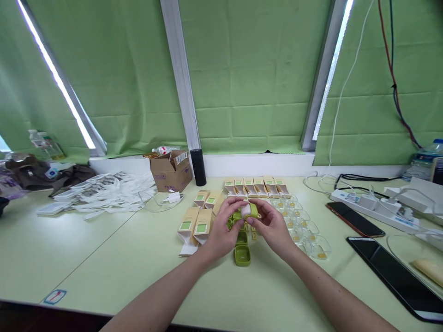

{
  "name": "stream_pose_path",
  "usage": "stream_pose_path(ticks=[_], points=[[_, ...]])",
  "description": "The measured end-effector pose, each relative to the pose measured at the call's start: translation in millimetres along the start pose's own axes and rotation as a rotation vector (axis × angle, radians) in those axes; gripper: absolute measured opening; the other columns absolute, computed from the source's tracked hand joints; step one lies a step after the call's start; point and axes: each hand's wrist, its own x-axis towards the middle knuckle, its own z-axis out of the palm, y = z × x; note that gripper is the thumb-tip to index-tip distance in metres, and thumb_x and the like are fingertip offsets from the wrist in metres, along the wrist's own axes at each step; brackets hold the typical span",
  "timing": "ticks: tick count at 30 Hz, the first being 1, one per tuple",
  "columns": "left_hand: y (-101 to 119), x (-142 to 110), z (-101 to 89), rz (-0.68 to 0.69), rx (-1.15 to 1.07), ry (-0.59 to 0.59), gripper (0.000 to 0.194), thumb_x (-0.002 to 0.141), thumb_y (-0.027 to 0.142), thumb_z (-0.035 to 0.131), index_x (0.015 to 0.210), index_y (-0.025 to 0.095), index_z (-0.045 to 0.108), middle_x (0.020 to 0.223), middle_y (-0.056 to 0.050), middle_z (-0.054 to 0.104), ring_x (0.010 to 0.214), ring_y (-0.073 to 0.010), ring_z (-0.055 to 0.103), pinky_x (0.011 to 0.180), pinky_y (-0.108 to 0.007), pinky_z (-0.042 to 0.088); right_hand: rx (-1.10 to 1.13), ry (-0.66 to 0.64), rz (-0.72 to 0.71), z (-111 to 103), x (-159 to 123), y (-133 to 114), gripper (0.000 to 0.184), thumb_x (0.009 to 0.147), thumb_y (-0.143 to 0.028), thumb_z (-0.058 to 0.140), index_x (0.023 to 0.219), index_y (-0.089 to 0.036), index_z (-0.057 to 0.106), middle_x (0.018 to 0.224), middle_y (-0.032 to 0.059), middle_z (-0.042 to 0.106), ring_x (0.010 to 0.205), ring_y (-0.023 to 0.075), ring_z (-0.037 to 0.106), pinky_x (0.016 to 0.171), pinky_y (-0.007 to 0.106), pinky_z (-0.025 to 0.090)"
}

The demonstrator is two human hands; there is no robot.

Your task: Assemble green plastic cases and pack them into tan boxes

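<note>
Both my hands meet above the middle of the pale green table (104,267). My left hand (223,230) and my right hand (272,226) are closed together on a small green case (249,210) with a white part showing at its top. Below them on the table lie more small green cases (242,255) in a short row. To the left stand several tan cartons with green labels (195,226). Behind my hands is a row of open tan cartons (256,186). To the right lie several clear plastic trays with yellow dots (304,228).
A brown cardboard box (171,171) and a black cylinder (198,167) stand at the back. White straps and packets (100,193) lie at left. At right are a phone (355,219), a dark tablet (394,274), a white power strip with chargers (377,205) and cables.
</note>
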Motion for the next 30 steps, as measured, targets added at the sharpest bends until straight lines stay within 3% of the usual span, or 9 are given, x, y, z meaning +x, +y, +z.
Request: stream_pose_path(ticks=[7,11,14,19,21,24,30], points=[[-12.3,-5.4,6.8,0.141,0.160,0.075,0.029,0.098,0.016,0.068,0.126,0.024,0.067,0.125,-0.011,0.066,0.122,-0.0259,0.065,0.105,-0.043,0.056,0.038,0.054,-0.009,4.8,-4.5,0.0,0.054,0.081,-0.051,0.091,0.120,-0.027,0.062,0.094,0.0016,0.076,0.085,0.0189,0.071,0.074,0.030,0.059],[-13.3,-7.2,6.6,0.259,0.329,0.088,0.031,0.101,0.014,0.064,0.130,0.024,0.065,0.129,-0.011,0.064,0.123,-0.0255,0.065,0.105,-0.044,0.058,0.024,0.034,-0.018,5.5,-5.7,1.3,0.045,0.088,-0.055,0.084,0.118,-0.027,0.064,0.081,-0.0015,0.072,0.070,0.0154,0.065,0.065,0.027,0.055],[-14.0,-7.9,5.3,0.310,0.437,0.078,0.038,0.102,0.015,0.063,0.138,0.024,0.063,0.131,-0.013,0.063,0.123,-0.0266,0.066,0.105,-0.046,0.060,-0.005,0.024,-0.006,5.5,-5.1,1.7,0.043,0.089,-0.057,0.081,0.115,-0.025,0.069,0.090,0.0026,0.074,0.069,0.0162,0.066,0.065,0.031,0.059],[-16.9,-8.5,2.8,0.374,0.572,0.079,0.040,0.103,0.014,0.061,0.143,0.024,0.062,0.129,-0.014,0.064,0.117,-0.0249,0.069,0.101,-0.044,0.063,-0.070,0.049,-0.034,7.2,-6.8,3.0,0.043,0.093,-0.059,0.074,0.117,-0.024,0.075,0.134,0.0130,0.069,0.075,0.0183,0.072,0.068,0.037,0.066],[-17.5,-8.3,1.7,0.400,0.617,0.079,0.040,0.104,0.013,0.061,0.143,0.023,0.062,0.127,-0.014,0.065,0.116,-0.0246,0.069,0.099,-0.043,0.064,-0.134,0.024,-0.058,7.3,-8.9,3.6,0.044,0.097,-0.056,0.069,0.128,-0.025,0.073,0.132,0.0126,0.070,0.077,0.0186,0.073,0.069,0.037,0.066],[-16.3,-7.2,0.8,0.459,0.684,0.074,0.040,0.103,0.012,0.061,0.142,0.020,0.062,0.123,-0.014,0.067,0.114,-0.0251,0.069,0.095,-0.041,0.065,-0.257,-0.027,-0.097,5.4,-11.7,4.1,0.048,0.103,-0.051,0.064,0.143,-0.026,0.066,0.110,0.0089,0.076,0.075,0.0190,0.072,0.070,0.035,0.065],[-13.9,-6.2,1.3,0.504,0.756,0.061,0.037,0.104,0.017,0.063,0.141,0.018,0.062,0.118,-0.014,0.070,0.109,-0.0258,0.071,0.091,-0.042,0.065,-0.450,-0.035,-0.228,1.0,-11.8,3.0,0.041,0.110,-0.044,0.049,0.138,-0.023,0.071,0.110,0.0102,0.078,0.084,0.0214,0.075,0.076,0.035,0.064]])
